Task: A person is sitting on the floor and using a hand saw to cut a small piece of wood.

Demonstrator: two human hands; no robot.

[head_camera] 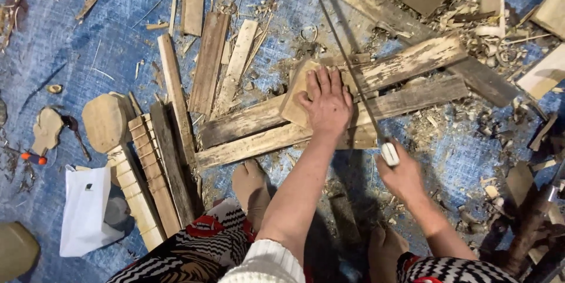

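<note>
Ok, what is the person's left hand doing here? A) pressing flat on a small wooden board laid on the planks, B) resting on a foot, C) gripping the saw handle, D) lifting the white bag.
A: the left hand lies palm-down with fingers spread on the small wooden board on top of the planks, while the right hand holds the white handle of the saw.

A blue woven tarp (76, 41) covers the floor, strewn with wood shavings (494, 30) and sawdust. Loose weathered planks (209, 62) lie scattered across it. A white plastic bag (88, 209) sits at the left edge. The light is even.
</note>
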